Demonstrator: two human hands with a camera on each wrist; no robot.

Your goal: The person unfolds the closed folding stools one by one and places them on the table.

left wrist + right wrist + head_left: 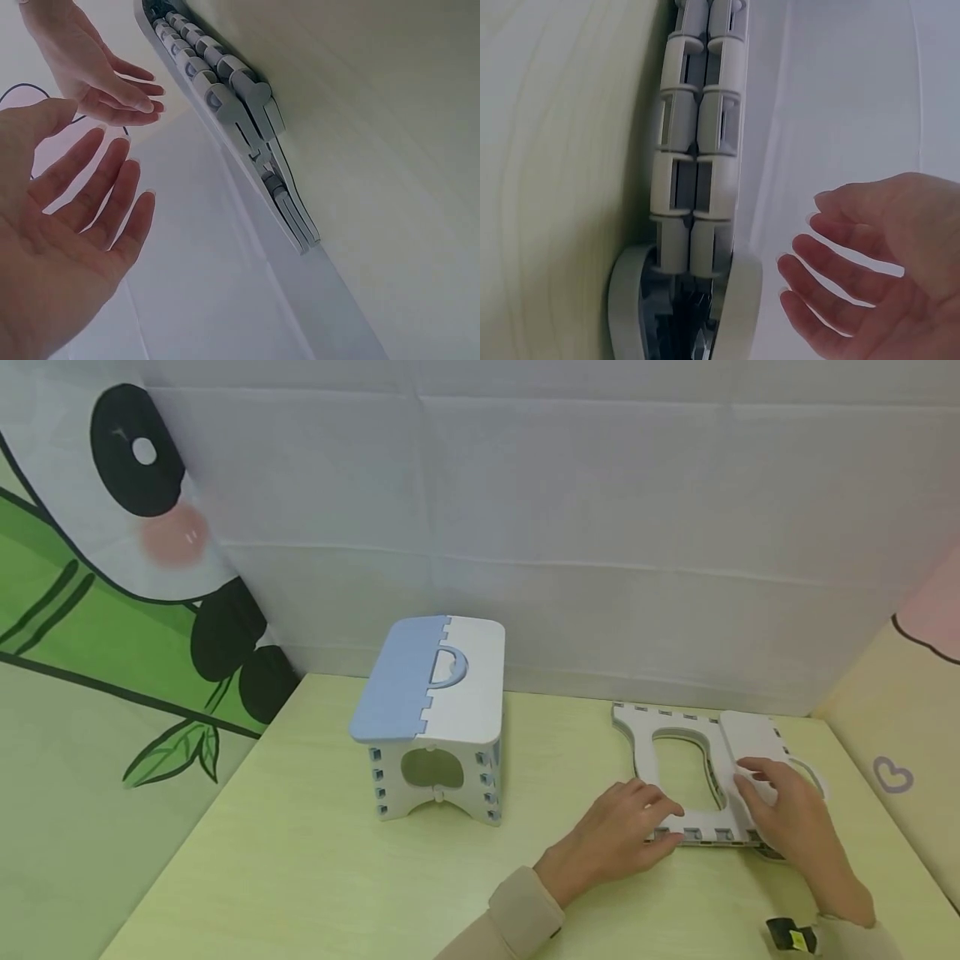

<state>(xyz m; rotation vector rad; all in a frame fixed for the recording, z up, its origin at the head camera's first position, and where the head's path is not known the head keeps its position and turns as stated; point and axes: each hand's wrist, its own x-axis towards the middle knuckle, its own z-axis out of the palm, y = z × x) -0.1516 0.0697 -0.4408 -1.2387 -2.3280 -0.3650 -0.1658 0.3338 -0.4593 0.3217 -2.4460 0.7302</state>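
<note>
A folded white-and-grey plastic step stool [752, 737] lies flat at the right of the table, with a large cut-out in its panel and a curved handle at its right end. My left hand [615, 831] hovers at its near left edge, fingers loosely bent and spread. Above the raised white part is my right hand [795, 810], its thumb and fingers apart with nothing between them. Both wrist views show daylight between the hands and the hinged edge [694, 187] of the folded stool. In the left wrist view, the left palm [67, 262] is bare.
An upright folding stool [468, 702] with a blue-and-white top and a blue handle stands left of the hands on the pale yellow table [300, 860]. Behind the table hangs a white cloth [570, 527]. Printed panels flank both sides. A small black device [791, 935] sits at the right sleeve.
</note>
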